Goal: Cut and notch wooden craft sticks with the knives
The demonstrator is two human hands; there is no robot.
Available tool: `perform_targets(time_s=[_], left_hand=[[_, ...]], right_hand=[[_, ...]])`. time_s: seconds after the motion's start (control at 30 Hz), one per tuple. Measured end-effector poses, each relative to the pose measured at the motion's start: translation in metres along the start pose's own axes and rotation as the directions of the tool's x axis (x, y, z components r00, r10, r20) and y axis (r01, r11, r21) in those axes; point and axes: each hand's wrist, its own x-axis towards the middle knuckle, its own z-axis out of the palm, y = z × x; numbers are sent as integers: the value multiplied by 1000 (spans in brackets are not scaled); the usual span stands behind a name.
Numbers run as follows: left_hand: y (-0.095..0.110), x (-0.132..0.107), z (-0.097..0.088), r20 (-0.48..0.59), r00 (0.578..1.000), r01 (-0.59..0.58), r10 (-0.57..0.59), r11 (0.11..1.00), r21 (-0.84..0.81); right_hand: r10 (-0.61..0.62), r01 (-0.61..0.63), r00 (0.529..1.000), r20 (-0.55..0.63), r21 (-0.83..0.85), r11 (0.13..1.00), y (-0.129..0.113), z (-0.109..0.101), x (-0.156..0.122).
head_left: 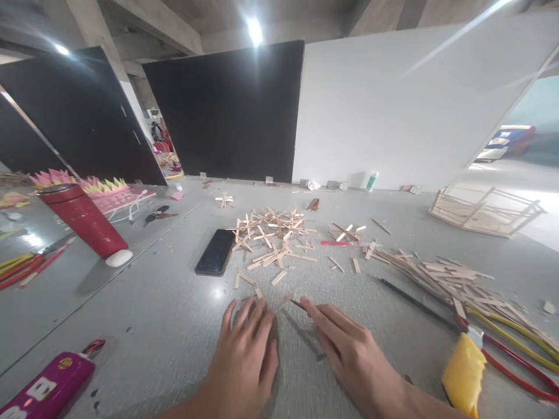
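Observation:
My left hand (247, 343) rests on the grey tabletop with its fingers apart, the fingertips beside a few small flat wooden sticks (257, 289). My right hand (349, 346) is closed around a thin dark pointed tool (299, 304); most of it is hidden by the fingers, so I cannot tell its kind. Its tip points left toward a small curved sliver of wood (286, 298). Just beyond both hands lies a loose heap of short wooden sticks (275, 233), some joined in crossed shapes. A black phone (215, 251) lies left of the heap.
On the right are a pile of wooden strips (454, 279), a dark long-bladed tool with a yellow handle (463, 372) and red-handled pliers (519, 361). A wooden stick frame (484, 212) stands behind. Leftward are a red flask (82, 218) and a purple device (48, 384). Panels (227, 110) rise behind.

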Motion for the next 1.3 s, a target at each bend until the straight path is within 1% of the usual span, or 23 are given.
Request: perform_targets(time_s=[0.17,0.3,0.4,0.5,0.57,0.63,0.73,0.87,0.97,1.07,1.17,1.3], left_hand=[[-3,-2,3,26,1000,-10,7,994,105],[-4,-2,4,29,1000,-9,6,993,117],[-6,-3,5,29,1000,-13,9,992,127],[-7,-3,7,33,999,-30,25,987,157],[-8,-3,8,41,999,-40,33,985,169],[-8,-2,7,60,997,-50,40,985,164],[-8,-1,6,97,994,-54,41,990,132],[-7,0,5,132,990,-57,43,993,104],[-7,0,5,136,990,-59,46,994,96],[-8,0,5,112,992,-60,51,995,81],[-10,0,6,97,993,-81,74,994,74],[-11,0,7,117,990,-91,80,992,91]], right_hand=[[-29,29,1000,9,18,999,1,1,-1],[-7,8,999,45,-14,1000,3,2,-4],[13,-11,999,29,-52,999,5,3,-6],[2,4,998,64,-83,997,6,3,-8],[-5,11,998,67,-94,995,7,2,-7],[-27,32,998,58,-87,996,7,1,-6],[-69,75,994,85,-63,995,7,1,-6],[-80,87,993,83,-83,993,9,2,-6],[-94,102,991,94,-81,991,10,3,-6],[-130,137,985,115,-56,989,9,3,-5],[-163,171,974,156,-34,985,7,2,-3],[-163,171,956,245,-12,985,7,1,-3]])
